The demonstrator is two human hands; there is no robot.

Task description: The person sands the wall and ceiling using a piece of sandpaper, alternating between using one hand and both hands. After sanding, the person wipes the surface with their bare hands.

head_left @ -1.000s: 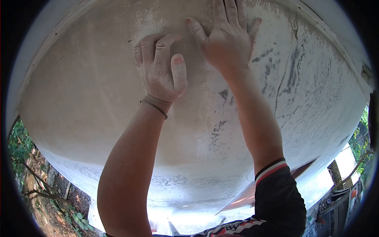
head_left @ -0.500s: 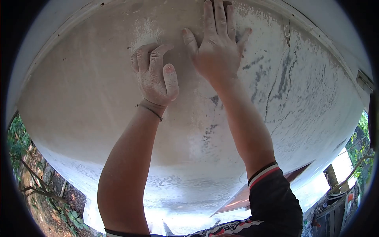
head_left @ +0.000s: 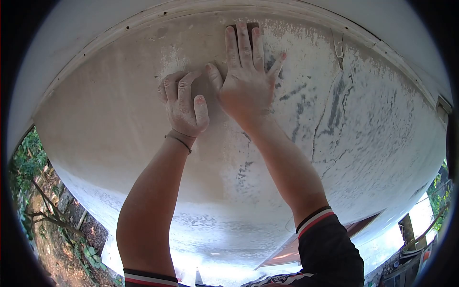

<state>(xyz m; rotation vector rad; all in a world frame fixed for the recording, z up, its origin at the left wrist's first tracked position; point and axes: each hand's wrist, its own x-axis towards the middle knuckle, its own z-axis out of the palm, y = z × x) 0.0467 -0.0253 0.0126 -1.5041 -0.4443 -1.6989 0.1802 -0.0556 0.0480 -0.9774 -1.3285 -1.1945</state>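
Note:
High on the plastered wall [head_left: 129, 124], my right hand [head_left: 245, 93] lies flat with its fingers stretched upward. Under those fingers it presses a dark flat piece of sandpaper [head_left: 253, 25] to the surface; only its edges show around the fingertips. Left and slightly below is my left hand [head_left: 182, 104], close against the wall, its fingers loosely bent, thumb apart and nothing in its grasp. Pale dust coats both hands. A thin dark band circles my left wrist.
Along the top of the wall runs a pale trim [head_left: 167, 13]. Cracks [head_left: 315, 129] and dark patches mark the rougher right side. Low on the right is a reddish-brown panel [head_left: 287, 253]. Plants and bare ground [head_left: 62, 239] lie at the lower left.
My right hand and the sandpaper now appear lower and farther left in view, nearer my left hand. The view has shifted, showing more of the trim above.

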